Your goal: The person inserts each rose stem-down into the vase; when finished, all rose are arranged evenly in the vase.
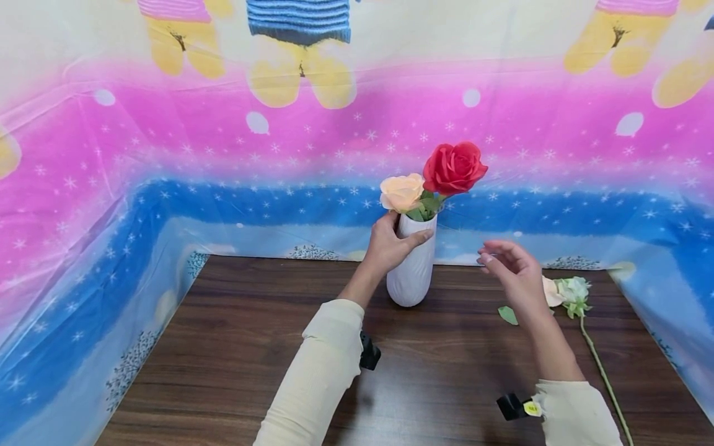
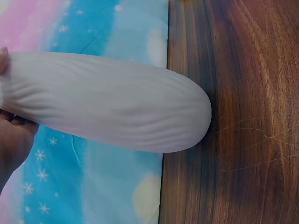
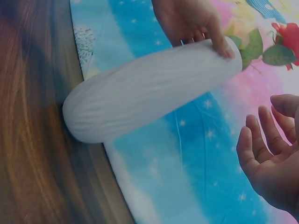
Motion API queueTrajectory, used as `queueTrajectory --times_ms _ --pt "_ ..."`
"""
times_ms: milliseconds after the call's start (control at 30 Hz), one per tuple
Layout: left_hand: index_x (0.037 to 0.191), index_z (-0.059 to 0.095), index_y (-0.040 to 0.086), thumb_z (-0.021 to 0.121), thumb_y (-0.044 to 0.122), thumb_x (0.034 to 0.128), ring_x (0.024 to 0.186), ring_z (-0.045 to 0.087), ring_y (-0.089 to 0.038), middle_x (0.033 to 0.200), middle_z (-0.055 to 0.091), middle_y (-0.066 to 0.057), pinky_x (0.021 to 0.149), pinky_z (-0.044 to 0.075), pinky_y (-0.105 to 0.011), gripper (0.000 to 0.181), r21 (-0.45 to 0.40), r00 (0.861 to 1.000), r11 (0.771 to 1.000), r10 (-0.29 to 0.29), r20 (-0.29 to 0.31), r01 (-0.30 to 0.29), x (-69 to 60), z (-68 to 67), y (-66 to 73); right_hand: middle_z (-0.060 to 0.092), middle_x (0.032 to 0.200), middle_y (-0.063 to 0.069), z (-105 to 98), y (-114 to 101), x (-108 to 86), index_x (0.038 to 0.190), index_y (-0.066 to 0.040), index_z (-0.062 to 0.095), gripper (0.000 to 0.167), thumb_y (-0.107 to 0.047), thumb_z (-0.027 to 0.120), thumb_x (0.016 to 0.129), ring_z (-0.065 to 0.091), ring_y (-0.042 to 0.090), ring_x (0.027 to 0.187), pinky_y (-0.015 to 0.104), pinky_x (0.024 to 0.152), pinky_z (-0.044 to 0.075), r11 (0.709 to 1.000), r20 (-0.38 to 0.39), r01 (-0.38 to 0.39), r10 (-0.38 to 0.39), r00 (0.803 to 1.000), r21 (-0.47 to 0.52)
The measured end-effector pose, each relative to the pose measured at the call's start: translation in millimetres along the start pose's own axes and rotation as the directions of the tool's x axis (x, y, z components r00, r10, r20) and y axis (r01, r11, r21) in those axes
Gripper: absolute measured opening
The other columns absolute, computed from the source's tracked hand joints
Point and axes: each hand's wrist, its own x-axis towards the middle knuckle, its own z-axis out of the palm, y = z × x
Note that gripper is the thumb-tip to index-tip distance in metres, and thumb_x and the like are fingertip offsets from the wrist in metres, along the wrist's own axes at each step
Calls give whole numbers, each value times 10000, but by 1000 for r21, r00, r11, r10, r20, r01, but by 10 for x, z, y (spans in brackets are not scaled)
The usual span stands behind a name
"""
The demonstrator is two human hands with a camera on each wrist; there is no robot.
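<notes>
A white, ridged vase (image 1: pixel 411 272) stands on the table, with a red rose (image 1: pixel 455 168) and a peach rose (image 1: pixel 401 193) in its mouth. My left hand (image 1: pixel 392 244) grips the vase just below the rim, thumb across the front. In the left wrist view, the vase (image 2: pixel 112 100) fills the middle, and only part of the hand (image 2: pixel 16 140) shows. To the right of the vase, apart from it, my right hand (image 1: pixel 515 272) hangs in the air. Its fingers (image 3: pixel 267 133) are loosely bent and hold nothing.
At the right of the dark wooden table (image 1: pixel 251 353) lies a pale green-white flower (image 1: pixel 574 294) on a long stem (image 1: pixel 605 375). A pale peach bloom (image 1: pixel 552 292) is partly hidden behind my right hand. A patterned cloth (image 1: pixel 312 148) hangs behind the table.
</notes>
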Motion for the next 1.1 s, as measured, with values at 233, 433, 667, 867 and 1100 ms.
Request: queueTrajectory --times_ms 233,433,667,867,1100 --pt "1385 545 88 789 272 897 1214 656 -265 1344 647 -103 1023 562 -440 575 -3 1000 1000 -1 5 1 -5 6 -5 746 995 -156 -253 155 -168 1106 -165 699 168 -60 641 990 716 -13 892 140 777 585 998 -56 -45 43 997 -37" --pt "1388 545 90 790 267 897 1214 655 -271 1348 646 -105 1019 564 -445 577 -5 1000 1000 0 7 0 -7 8 5 757 950 -141 -512 388 -347 1079 -146 715 153 -48 666 971 715 -15 851 138 747 587 990 -159 -138 141 977 31" --pt "1378 553 94 788 278 898 1207 658 -267 1342 649 -98 1013 568 -443 565 -1 1000 1000 8 7 -8 -5 -8 -3 725 908 -210 -881 658 -492 994 -259 718 234 -36 653 973 676 -78 850 99 740 568 970 -194 -243 233 953 -27" --pt "1371 555 84 789 269 895 1197 663 -269 1332 652 -108 999 575 -436 562 8 1000 1000 3 3 -3 3 -3 -4 595 805 -362 -1088 889 -601 1137 -97 694 162 -116 653 981 587 -139 758 126 671 548 832 -288 -398 302 909 -386" --pt "1369 557 83 784 276 899 1197 665 -268 1329 654 -109 998 576 -425 557 13 1000 1000 -1 2 1 4 -5 -12 771 974 27 -1171 1103 -700 1237 22 667 339 -172 677 959 433 -239 718 91 683 440 627 -355 -430 250 901 -650"
